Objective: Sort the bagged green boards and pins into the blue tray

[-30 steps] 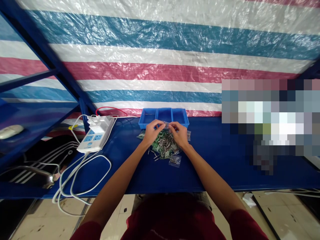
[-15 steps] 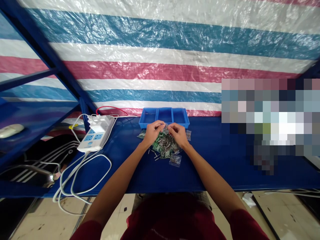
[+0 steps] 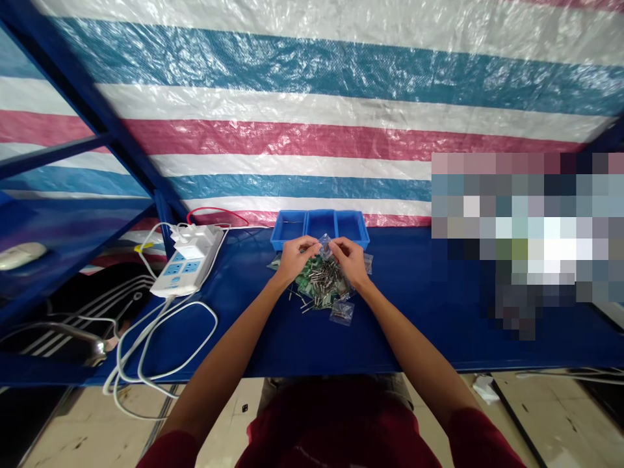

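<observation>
My left hand (image 3: 298, 256) and my right hand (image 3: 349, 258) pinch a small clear plastic bag (image 3: 325, 245) between them, one at each side. What the bag holds, if anything, is too small to make out. Right below lies a pile of thin metal pins or screws (image 3: 322, 279), mixed with green pieces (image 3: 304, 283) whose kind I cannot tell. A second clear bag (image 3: 342, 312) with small metal parts in it rests at the pile's near right edge. Another little bag (image 3: 368, 262) lies beyond my right hand.
Behind my hands stands a blue tray (image 3: 277, 246) with three compartments; a thin piece lies in the left one. A white power strip (image 3: 184, 273) with plugs and a looped white cable (image 3: 214, 325) occupies the left of the blue table (image 3: 419, 312). The right background is pixelated.
The small bag between my fingers has come up a little and now shows more clearly, spread between both hands. The pile and tray look the same.
</observation>
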Available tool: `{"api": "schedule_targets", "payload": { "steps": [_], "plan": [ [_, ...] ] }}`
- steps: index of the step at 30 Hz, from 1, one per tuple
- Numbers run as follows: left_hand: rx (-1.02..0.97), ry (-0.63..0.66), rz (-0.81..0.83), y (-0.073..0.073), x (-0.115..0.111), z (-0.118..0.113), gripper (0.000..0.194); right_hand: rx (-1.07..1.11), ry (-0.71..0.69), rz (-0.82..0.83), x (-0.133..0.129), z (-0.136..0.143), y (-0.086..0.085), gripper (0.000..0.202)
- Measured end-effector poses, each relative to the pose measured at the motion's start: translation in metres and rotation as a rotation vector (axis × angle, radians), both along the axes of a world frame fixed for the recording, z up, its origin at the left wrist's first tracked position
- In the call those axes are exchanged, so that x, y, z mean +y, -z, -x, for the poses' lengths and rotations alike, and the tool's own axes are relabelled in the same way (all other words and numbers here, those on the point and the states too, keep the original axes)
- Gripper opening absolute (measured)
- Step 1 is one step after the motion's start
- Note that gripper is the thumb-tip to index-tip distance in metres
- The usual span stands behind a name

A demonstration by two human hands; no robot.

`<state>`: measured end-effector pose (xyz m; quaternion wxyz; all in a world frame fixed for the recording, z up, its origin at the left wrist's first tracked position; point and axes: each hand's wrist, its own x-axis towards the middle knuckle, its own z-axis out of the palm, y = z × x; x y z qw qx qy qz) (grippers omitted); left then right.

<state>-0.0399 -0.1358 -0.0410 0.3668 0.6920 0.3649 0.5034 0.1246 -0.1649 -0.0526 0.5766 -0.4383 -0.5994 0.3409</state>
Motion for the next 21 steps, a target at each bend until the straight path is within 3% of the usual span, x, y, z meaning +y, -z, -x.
{"api": "schedule_targets", "payload": {
  "steps": [7,13,17,21],
  "plan": [
    [-0.028,0.079,-0.010,0.0011,-0.0025,0.0004,0.028,-0.002,0.013,0.006,0.0004,0.0008,-0.0005,0.033],
    [0.101,0.166,-0.214,-0.0032,-0.0037,0.0022,0.023,0.116,0.000,0.055,0.0020,0.0021,-0.0030,0.034],
    [0.176,0.092,-0.325,-0.0034,-0.0038,0.0002,0.019,0.101,-0.011,0.060,0.0033,0.0012,-0.0018,0.038],
    [0.212,-0.008,-0.329,-0.0029,-0.0041,-0.0009,0.021,0.037,0.007,0.048,0.0039,0.0000,0.0018,0.045]
  ]
}}
